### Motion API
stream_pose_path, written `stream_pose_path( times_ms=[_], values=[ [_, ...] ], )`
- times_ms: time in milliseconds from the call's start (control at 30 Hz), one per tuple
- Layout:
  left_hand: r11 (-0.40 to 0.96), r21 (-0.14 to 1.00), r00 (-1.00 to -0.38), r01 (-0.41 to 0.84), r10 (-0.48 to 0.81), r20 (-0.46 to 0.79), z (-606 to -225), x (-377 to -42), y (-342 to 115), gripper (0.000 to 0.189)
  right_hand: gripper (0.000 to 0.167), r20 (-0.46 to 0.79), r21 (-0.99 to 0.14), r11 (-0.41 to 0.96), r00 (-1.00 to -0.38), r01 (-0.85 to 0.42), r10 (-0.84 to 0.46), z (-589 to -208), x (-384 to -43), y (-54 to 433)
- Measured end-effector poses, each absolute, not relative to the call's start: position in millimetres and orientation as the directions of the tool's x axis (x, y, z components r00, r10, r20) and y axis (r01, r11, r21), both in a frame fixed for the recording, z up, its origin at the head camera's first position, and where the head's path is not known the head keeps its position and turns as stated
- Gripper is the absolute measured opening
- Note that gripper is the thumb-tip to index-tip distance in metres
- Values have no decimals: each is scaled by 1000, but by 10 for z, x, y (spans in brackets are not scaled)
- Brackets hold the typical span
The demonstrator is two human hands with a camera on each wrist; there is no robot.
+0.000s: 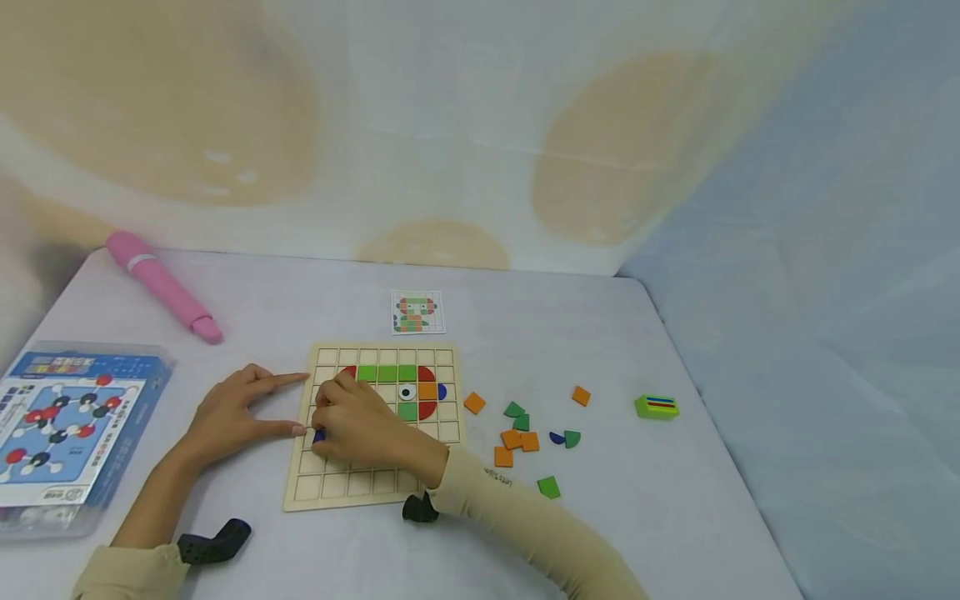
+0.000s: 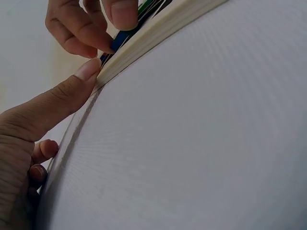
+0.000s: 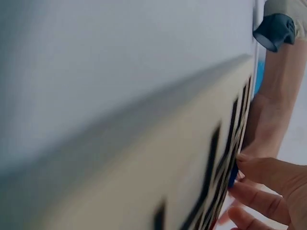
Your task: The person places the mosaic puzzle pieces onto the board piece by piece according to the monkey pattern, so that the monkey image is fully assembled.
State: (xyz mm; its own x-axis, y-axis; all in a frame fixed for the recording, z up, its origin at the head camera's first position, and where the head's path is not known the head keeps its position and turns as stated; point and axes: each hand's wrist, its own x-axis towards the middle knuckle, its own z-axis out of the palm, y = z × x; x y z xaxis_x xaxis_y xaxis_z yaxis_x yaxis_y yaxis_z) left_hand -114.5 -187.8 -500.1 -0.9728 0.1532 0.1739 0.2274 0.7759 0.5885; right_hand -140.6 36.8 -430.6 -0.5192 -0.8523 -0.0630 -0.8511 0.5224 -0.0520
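A wooden grid board (image 1: 450, 358) lies on the table, partly filled with red, green and orange tiles and a round eye tile (image 1: 407, 392). My right hand (image 1: 360, 421) reaches over the board's left side and pinches a blue tile (image 2: 123, 38) between thumb and fingers, low at the grid. The same tile (image 3: 233, 175) shows by the fingertips in the right wrist view; its full outline is hidden. My left hand (image 1: 232, 412) has thumb and index finger spread, with their tips at the board's left edge. Part of the filled grid is hidden under the right hand.
Loose orange (image 1: 504, 456), green (image 1: 549, 487) and blue tiles (image 1: 557, 437) lie right of the board, with a small green block (image 1: 657, 407) farther right. A pattern card (image 1: 417, 312) lies behind the board. At left are a boxed set (image 1: 75, 433) and a pink wand-shaped object (image 1: 165, 287).
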Motion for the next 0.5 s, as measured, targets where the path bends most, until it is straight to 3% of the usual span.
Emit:
stream_pose_path(
  times_ms=[500],
  values=[
    [779,583,-972,230,153,178,-5016,-1143,-1892,74,23,-4,-29,549,-549,-835,-836,-4361,-1377,387]
  ],
)
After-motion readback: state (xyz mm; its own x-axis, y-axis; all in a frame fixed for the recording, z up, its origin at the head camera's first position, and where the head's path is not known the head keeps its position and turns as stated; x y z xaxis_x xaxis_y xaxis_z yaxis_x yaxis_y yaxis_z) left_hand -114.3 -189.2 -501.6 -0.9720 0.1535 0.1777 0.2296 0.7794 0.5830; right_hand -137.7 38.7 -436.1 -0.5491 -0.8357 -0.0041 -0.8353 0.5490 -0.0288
